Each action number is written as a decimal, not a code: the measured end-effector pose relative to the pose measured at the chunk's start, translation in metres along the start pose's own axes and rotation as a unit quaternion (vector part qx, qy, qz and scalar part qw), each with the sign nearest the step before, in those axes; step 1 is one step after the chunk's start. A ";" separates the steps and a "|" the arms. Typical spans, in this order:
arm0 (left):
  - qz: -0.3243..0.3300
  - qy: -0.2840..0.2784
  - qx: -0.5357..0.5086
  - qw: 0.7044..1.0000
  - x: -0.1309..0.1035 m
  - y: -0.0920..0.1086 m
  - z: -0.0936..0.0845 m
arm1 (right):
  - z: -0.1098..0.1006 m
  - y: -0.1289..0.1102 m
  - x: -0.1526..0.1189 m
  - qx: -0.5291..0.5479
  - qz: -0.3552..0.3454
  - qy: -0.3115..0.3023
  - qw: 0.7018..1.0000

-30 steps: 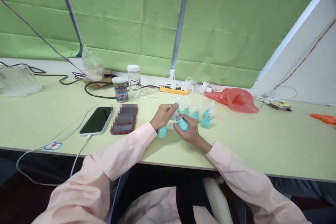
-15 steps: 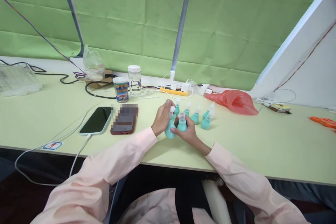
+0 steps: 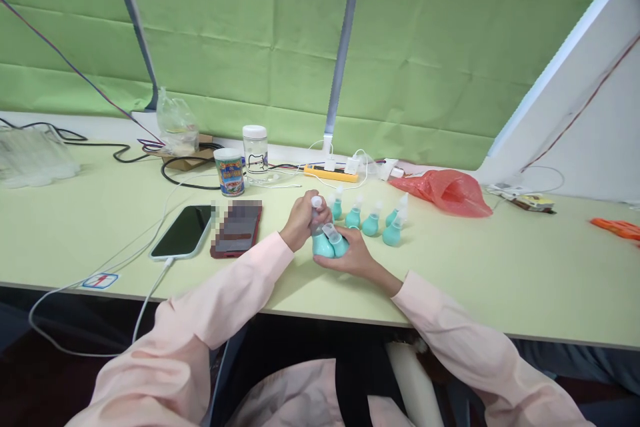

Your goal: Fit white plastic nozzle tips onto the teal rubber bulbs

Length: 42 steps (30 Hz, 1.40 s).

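Teal bulbs (image 3: 322, 248): two, side by side, apparently touching, between both hands over the front part of the desk (image 3: 470, 273); from my end I can't tell whether they clear the surface.
Left grip (image 3: 299, 223): clasped round the clear neck of the left bulb (image 3: 323, 245), which stands near upright, white tip (image 3: 316, 201) showing above the fingers.
Right grip (image 3: 356, 253): cupped about the second bulb (image 3: 341, 247), thumb reaching beneath the left one; I see its clear collar (image 3: 330, 233) leaning up and leftward.
Bulb group (image 3: 370, 224): at least five more just beyond my right grip, upright on the desk, clear nozzles up; the rightmost two overlap in my view.
Phones: dark-screened phone (image 3: 183, 232) in a pale case, white cable (image 3: 165, 270) plugged in; dark red phone (image 3: 237, 228) just beside it, partly pixelated.
Cup and jar: printed cup (image 3: 231, 173) near a clear jar (image 3: 255, 153) with a white lid.
Power strip (image 3: 330, 174): yellow, white plugs seated, behind the bulb group.
Red bag (image 3: 440, 192): crumpled, right of the strip.
Orange object (image 3: 617, 228): far right, cut by the frame; I can't identify it.
Backdrop: green sheet (image 3: 250, 33), creased.
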<state>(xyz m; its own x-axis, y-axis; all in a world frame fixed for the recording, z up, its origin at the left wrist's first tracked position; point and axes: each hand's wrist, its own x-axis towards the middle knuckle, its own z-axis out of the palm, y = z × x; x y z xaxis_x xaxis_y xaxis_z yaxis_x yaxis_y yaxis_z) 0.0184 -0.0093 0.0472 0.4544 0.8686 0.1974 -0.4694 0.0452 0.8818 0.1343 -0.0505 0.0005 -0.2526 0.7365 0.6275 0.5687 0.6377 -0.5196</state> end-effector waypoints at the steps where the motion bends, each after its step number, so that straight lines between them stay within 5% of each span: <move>1: -0.023 -0.022 -0.005 0.999 -0.001 0.003 -0.002 | -0.001 0.001 0.000 -0.007 -0.014 -0.002 1.000; 6: -0.123 -0.134 0.050 0.982 -0.003 0.014 -0.009 | -0.002 0.005 -0.003 -0.039 -0.100 -0.026 0.994; 10: 0.043 -0.018 0.211 0.976 0.003 0.016 -0.016 | -0.004 0.002 -0.003 -0.044 -0.132 0.039 0.990; 11: 0.083 0.013 0.297 0.951 0.005 0.015 -0.019 | -0.005 0.001 -0.002 -0.044 -0.129 0.071 0.988; 13: 0.127 0.069 0.498 0.855 0.010 0.011 -0.027 | -0.008 0.000 -0.001 -0.045 -0.110 0.137 0.983; 16: 0.077 0.090 0.716 0.688 0.015 0.002 -0.040 | -0.012 0.001 0.001 -0.041 -0.068 0.199 0.977; 19: -0.005 0.018 0.781 0.624 0.020 -0.008 -0.051 | -0.013 0.002 0.002 -0.026 -0.042 0.210 0.976; 23: -0.016 -0.042 0.782 0.621 0.025 -0.019 -0.062 | -0.010 0.003 0.001 -0.017 -0.027 0.208 0.978; 35: 0.020 -0.082 0.756 0.649 0.028 -0.017 -0.070 | -0.011 0.000 0.003 -0.040 0.022 0.180 0.983; 42: 0.027 -0.142 0.766 0.626 0.017 0.006 -0.059 | -0.007 -0.003 0.004 -0.022 -0.004 0.064 0.998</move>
<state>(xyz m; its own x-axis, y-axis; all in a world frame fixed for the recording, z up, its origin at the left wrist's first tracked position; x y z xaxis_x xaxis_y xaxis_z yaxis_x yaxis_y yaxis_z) -0.0214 0.0344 0.0305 0.6883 0.7153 0.1211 0.6880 -0.6965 0.2037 0.1373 -0.0510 0.0081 -0.1572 0.6953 0.7013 0.6021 0.6303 -0.4900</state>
